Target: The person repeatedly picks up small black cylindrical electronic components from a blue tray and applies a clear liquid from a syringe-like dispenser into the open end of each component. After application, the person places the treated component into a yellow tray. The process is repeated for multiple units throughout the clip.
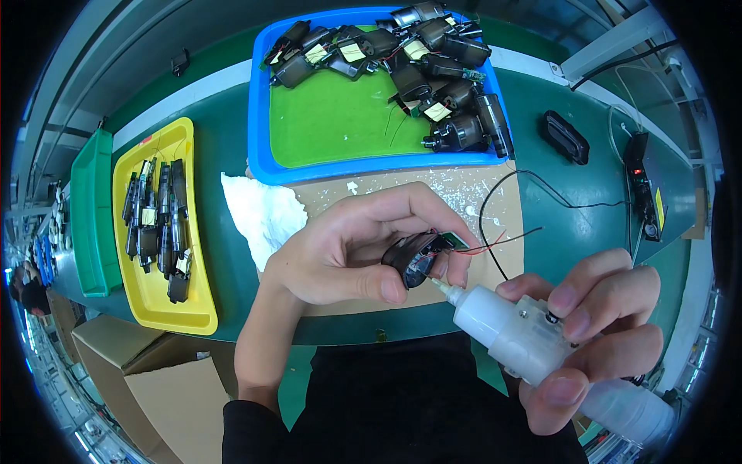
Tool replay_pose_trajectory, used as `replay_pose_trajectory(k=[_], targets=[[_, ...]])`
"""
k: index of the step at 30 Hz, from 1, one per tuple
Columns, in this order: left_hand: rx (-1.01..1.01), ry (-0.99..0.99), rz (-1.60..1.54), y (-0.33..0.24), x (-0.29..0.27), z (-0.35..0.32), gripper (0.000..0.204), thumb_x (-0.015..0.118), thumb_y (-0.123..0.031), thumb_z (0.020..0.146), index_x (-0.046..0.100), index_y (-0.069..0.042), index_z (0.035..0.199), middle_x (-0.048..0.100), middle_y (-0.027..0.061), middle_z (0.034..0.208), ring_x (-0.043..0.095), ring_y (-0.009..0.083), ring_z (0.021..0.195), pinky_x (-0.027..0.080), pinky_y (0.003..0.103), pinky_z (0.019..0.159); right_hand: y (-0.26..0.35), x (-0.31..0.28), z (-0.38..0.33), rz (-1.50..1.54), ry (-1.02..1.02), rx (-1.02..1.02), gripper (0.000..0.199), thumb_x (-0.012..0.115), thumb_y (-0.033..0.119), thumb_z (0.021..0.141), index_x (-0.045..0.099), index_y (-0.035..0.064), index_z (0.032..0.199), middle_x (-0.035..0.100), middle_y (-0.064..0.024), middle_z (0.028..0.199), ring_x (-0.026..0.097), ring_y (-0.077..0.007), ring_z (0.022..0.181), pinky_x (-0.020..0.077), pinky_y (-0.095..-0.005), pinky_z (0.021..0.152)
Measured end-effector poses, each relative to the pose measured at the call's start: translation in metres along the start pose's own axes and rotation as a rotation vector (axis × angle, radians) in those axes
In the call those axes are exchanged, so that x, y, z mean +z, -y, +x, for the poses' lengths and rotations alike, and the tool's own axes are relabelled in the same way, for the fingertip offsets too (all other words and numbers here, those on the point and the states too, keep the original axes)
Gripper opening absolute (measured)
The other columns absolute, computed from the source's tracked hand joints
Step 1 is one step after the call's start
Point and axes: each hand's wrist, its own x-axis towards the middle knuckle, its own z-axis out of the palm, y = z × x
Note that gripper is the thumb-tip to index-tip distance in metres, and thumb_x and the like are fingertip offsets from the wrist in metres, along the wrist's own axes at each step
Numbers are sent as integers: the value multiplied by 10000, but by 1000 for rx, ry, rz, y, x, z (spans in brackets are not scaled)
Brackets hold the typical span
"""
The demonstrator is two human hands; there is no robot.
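Over the middle of the bench, my left hand (348, 247) is closed round a dark plastic motor housing (406, 261). Its open end faces right, with a small green circuit board (452, 240) and thin red and black wires sticking out. My right hand (591, 332) grips a translucent white glue dispenser (502, 325), tilted so that its narrow nozzle (439, 284) points up and left. The nozzle tip is at the rim of the housing; I cannot tell whether it touches. Part of the housing is hidden by my left fingers.
A blue tray (260, 116) at the back holds several dark housings. More lie in a yellow tray (202, 305) on the left, beside a green tray (94, 216). White cloth (259, 213) lies by my left wrist. A black case (563, 138), power strip (640, 185) and cable are on the right.
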Motion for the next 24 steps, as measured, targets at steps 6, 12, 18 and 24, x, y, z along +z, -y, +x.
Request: replay_pose_trajectory(k=[6, 12, 18, 24], targets=[[-4, -1, 14, 0, 1, 2, 584, 746, -330, 697, 480, 67, 1033, 551, 195, 917, 562, 234, 782, 434, 331, 679, -4, 2, 0, 38, -19, -31, 263, 589, 269, 828, 396, 96, 782, 355, -77, 903, 397, -162, 808, 585, -334, 622], [21, -59, 156, -14, -5, -5, 587, 701, -371, 742, 479, 57, 1078, 561, 176, 966, 564, 211, 798, 446, 317, 693, -1, 5, -4, 107, -149, -40, 259, 561, 268, 834, 375, 93, 790, 344, -70, 876, 388, -174, 807, 575, -328, 600], [-12, -479, 1260, -78, -6, -54, 356, 586, -42, 752, 549, 0, 1104, 538, 95, 996, 530, 152, 877, 411, 254, 785, -38, 1, -11, -16, -184, 174, 173, 610, 61, 738, 438, 46, 737, 462, -91, 818, 458, -162, 724, 469, -278, 598], [-66, -986, 2099, -117, -36, -136, 326, 589, -37, 780, 551, -21, 1103, 547, 138, 1027, 558, 286, 882, 442, 333, 785, -73, 9, -39, -78, -52, 369, 134, 636, -40, 677, 511, 6, 695, 535, -99, 759, 503, -150, 655, 411, -256, 617]])
